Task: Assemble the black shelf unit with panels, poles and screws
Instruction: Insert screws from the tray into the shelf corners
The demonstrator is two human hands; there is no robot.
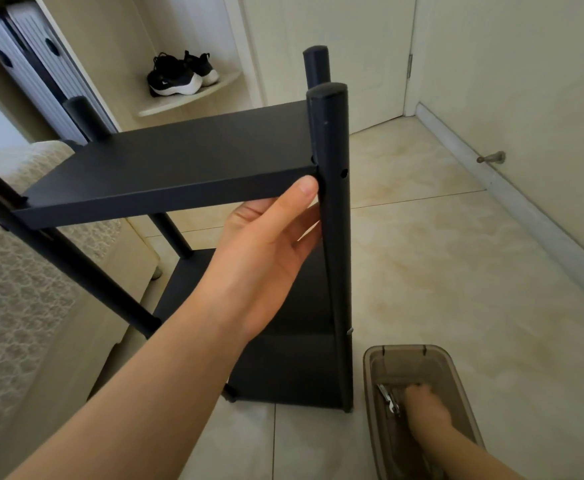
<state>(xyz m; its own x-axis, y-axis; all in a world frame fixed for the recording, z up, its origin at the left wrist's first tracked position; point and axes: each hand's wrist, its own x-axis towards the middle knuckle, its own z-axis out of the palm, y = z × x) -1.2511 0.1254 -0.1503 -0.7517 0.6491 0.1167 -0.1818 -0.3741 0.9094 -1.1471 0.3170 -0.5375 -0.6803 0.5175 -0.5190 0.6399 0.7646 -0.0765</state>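
The black shelf unit stands on the tiled floor. Its upper panel (186,157) sits between four black poles, and the lower panel (283,368) is near the floor. My left hand (266,251) holds the upper panel's front right corner, thumb on its front edge and fingers below, against the front right pole (333,237). That pole shows an empty screw hole (344,173) level with the panel. My right hand (425,407) reaches down into a brown translucent box (456,368) beside some metal hardware (389,398); its fingers are blurred.
A patterned, fabric-covered piece of furniture (13,271) presses close on the left. Black shoes (179,76) sit on a corner shelf behind. A door stop (491,157) sticks out of the right wall's baseboard. Bare tiles stretch to the right.
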